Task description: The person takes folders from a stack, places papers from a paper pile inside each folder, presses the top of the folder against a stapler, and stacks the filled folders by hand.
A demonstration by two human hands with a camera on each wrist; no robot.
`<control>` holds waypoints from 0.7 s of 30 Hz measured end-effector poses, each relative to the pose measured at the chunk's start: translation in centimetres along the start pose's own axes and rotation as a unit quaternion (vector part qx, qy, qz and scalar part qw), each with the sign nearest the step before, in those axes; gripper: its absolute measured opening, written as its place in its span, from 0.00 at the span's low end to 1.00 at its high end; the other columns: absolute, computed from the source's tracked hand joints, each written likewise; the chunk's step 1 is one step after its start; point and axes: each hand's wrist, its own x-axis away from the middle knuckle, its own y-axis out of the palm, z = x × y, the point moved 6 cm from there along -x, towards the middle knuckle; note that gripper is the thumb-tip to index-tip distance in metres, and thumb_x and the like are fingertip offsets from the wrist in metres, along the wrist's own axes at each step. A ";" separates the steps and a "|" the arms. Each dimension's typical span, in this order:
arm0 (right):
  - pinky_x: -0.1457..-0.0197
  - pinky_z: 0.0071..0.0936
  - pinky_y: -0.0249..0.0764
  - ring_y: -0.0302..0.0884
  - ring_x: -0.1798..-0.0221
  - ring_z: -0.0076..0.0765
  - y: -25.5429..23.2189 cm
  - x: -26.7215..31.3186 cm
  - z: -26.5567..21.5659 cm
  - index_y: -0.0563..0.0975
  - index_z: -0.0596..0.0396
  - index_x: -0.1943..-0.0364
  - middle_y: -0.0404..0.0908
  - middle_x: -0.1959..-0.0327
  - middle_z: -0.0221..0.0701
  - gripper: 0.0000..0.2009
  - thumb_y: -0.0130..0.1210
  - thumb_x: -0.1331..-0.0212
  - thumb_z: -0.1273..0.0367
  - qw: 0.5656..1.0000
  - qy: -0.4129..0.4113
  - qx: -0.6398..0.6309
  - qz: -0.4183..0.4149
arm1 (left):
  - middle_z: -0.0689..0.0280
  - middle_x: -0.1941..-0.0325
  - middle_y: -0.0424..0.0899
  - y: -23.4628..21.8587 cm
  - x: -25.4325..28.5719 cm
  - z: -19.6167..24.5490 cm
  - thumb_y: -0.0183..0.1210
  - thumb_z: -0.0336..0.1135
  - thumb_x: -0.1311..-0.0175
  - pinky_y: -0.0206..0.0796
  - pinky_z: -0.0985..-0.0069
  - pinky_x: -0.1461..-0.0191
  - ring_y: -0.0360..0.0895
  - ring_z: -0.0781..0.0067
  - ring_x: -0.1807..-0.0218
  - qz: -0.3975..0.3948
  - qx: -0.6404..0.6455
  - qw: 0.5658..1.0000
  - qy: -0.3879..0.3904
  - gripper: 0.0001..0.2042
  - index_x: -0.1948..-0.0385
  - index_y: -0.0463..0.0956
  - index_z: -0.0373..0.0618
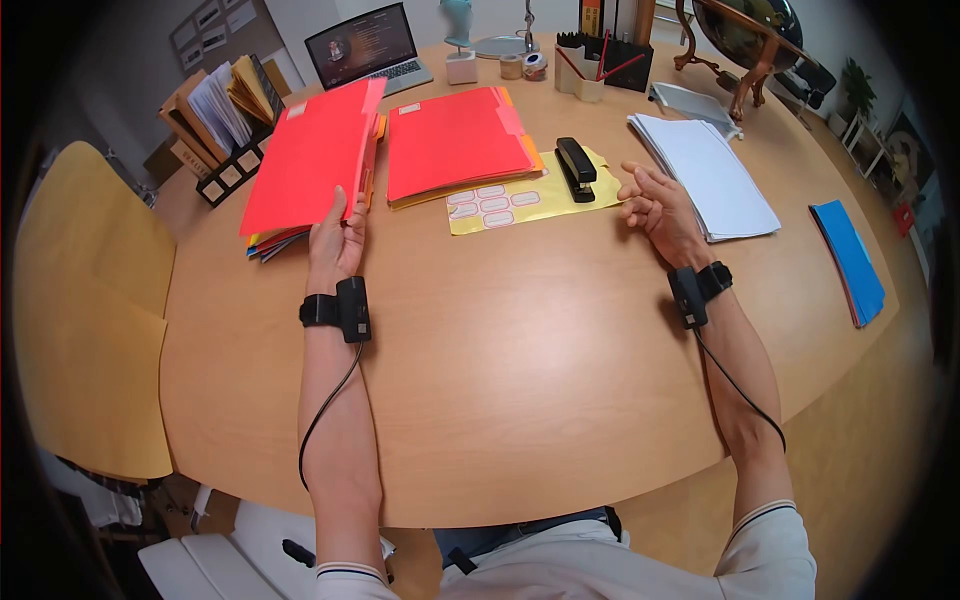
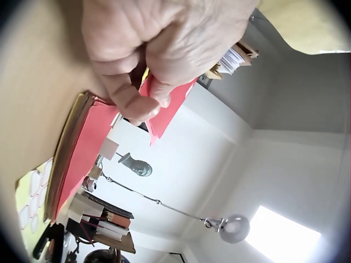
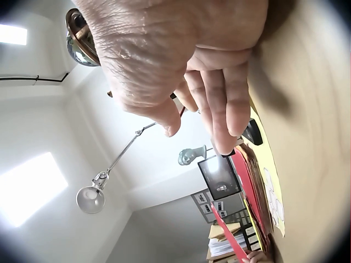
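My left hand (image 1: 338, 240) pinches the near edge of a red folder (image 1: 312, 160), thumb on top, at the left of the desk. Darker and coloured folders show beneath it. In the left wrist view the red folder (image 2: 173, 112) rises tilted between thumb and fingers. A second stack of red folders (image 1: 455, 145) lies to its right, partly over a yellow sheet with label stickers (image 1: 495, 205). My right hand (image 1: 665, 212) holds nothing, its fingers loosely bent, between a black stapler (image 1: 576, 170) and a stack of white paper (image 1: 705, 180).
Behind the folders stand a laptop (image 1: 365, 50) and a file holder (image 1: 225, 170) full of papers. A pen holder (image 1: 580, 80), a grey tray (image 1: 695, 105) and a globe (image 1: 750, 35) line the back. Blue folders (image 1: 846, 262) lie near the right edge.
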 end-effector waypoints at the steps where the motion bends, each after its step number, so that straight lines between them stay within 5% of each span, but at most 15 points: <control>1: 0.70 0.18 0.78 0.83 0.71 0.26 0.0 0.0 0.1 0.68 0.67 0.36 0.82 0.65 0.35 0.27 0.58 0.29 0.59 1.000 0.000 0.000 -0.001 | 0.57 0.63 0.80 -1.2 -0.1 -0.1 0.62 0.38 0.28 0.70 0.88 0.74 0.74 0.79 0.72 0.026 0.031 0.999 -0.019 0.17 0.49 0.71 0.33; 7: 0.71 0.17 0.77 0.82 0.72 0.24 0.4 0.3 0.0 0.70 0.66 0.38 0.82 0.66 0.33 0.25 0.58 0.29 0.59 1.000 0.000 0.013 0.009 | 0.62 0.71 0.78 -2.3 0.8 0.9 0.59 0.53 0.28 0.64 0.89 0.81 0.71 0.81 0.77 0.100 -0.047 0.994 0.008 0.23 0.57 0.72 0.37; 9: 0.71 0.17 0.77 0.82 0.72 0.24 0.5 0.3 -0.1 0.71 0.65 0.38 0.82 0.67 0.33 0.25 0.58 0.29 0.59 1.000 0.003 0.015 0.012 | 0.65 0.76 0.76 -2.9 0.8 0.6 0.55 0.61 0.29 0.62 0.87 0.83 0.70 0.81 0.80 0.094 -0.076 0.991 -0.063 0.27 0.61 0.72 0.39; 13: 0.71 0.16 0.77 0.81 0.72 0.23 0.8 0.5 -0.1 0.72 0.65 0.39 0.82 0.67 0.32 0.24 0.58 0.29 0.59 1.000 0.009 0.022 0.014 | 0.63 0.76 0.77 -2.7 0.5 0.0 0.52 0.63 0.28 0.66 0.86 0.81 0.73 0.78 0.79 0.072 -0.090 0.990 -0.078 0.28 0.62 0.73 0.38; 16: 0.71 0.16 0.77 0.81 0.72 0.23 0.8 0.5 -0.1 0.73 0.64 0.40 0.82 0.67 0.32 0.24 0.58 0.29 0.59 0.999 0.011 0.030 0.013 | 0.61 0.73 0.81 -1.9 0.2 -1.2 0.51 0.61 0.27 0.71 0.85 0.77 0.77 0.76 0.76 0.106 0.022 0.994 -0.035 0.29 0.60 0.74 0.36; 21: 0.71 0.17 0.77 0.82 0.72 0.24 0.5 0.4 0.1 0.73 0.64 0.40 0.82 0.67 0.32 0.23 0.58 0.29 0.59 0.999 0.019 0.032 0.009 | 0.55 0.62 0.82 -2.3 0.1 -1.6 0.50 0.53 0.23 0.76 0.86 0.68 0.79 0.75 0.67 0.050 0.012 0.998 -0.049 0.23 0.61 0.72 0.35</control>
